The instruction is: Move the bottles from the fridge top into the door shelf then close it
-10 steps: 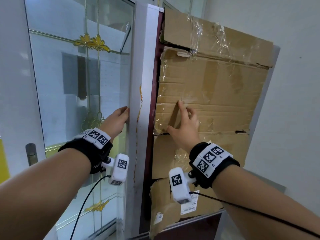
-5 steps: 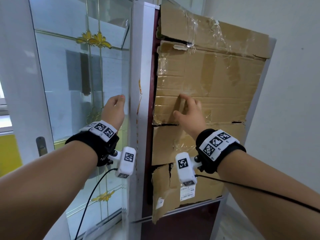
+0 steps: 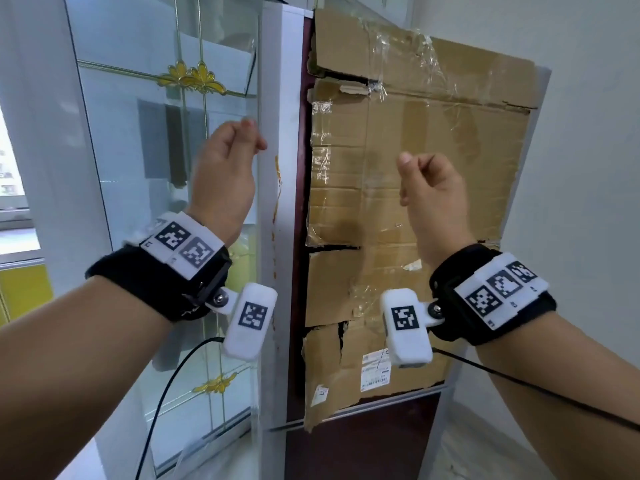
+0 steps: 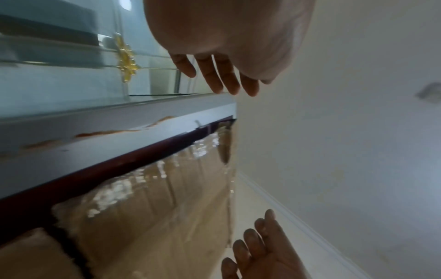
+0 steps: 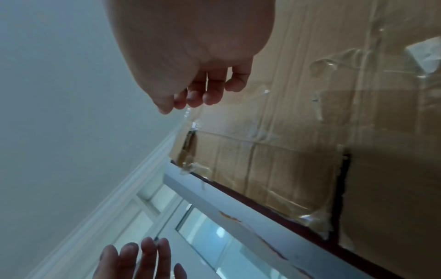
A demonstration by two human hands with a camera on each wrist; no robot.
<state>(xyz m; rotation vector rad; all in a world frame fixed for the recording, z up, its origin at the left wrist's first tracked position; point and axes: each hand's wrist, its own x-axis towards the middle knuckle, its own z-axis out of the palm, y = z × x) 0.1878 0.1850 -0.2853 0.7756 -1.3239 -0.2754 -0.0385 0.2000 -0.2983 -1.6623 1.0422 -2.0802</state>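
Note:
No bottles show in any view. The fridge door (image 3: pixel 363 441) is dark red, faced with taped brown cardboard (image 3: pixel 433 161), and lies flush against the white frame (image 3: pixel 277 202). My left hand (image 3: pixel 235 150) hovers just in front of that frame, fingers relaxed and holding nothing; the left wrist view shows the left fingers (image 4: pixel 214 75) nearly straight. My right hand (image 3: pixel 426 188) floats a little off the cardboard with loosely curled, empty fingers (image 5: pixel 205 90). Neither hand touches the fridge.
A glass door (image 3: pixel 156 202) with gold flower ornaments stands to the left of the fridge. A plain white wall (image 3: pixel 588 168) closes in on the right. Pale floor (image 3: pixel 467 445) shows beside the fridge base.
My right hand has come off the cardboard and my left hand off the white frame. Both have drawn back towards me and their fingers have curled in loosely.

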